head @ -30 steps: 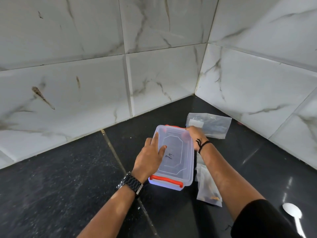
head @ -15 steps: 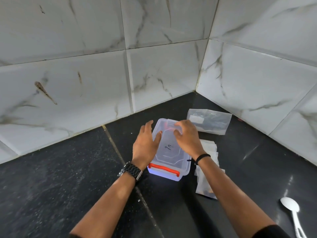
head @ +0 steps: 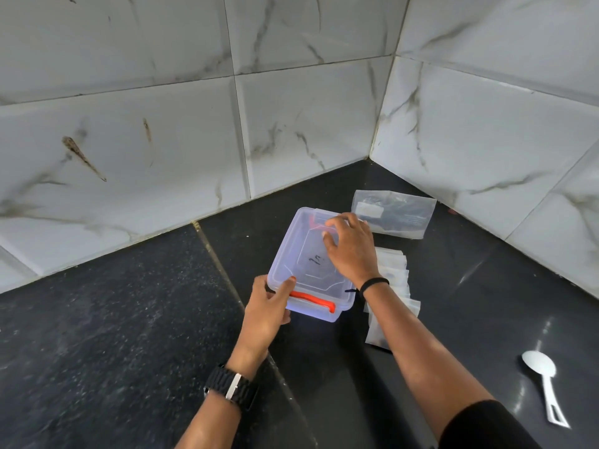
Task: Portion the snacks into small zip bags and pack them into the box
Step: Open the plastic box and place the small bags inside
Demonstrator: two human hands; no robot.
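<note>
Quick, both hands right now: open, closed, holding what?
Left hand: grips the box at its near left corner.
Right hand: open, fingers resting on the lid.

box lid (head: 311, 254): dark handwritten mark at frame centre, looks like "1n", not clearly legible.

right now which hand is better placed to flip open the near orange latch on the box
Left. The left hand already grips the near-left corner of the clear plastic box, thumb beside the near orange latch. The right hand rests flat further back on the lid.
</note>
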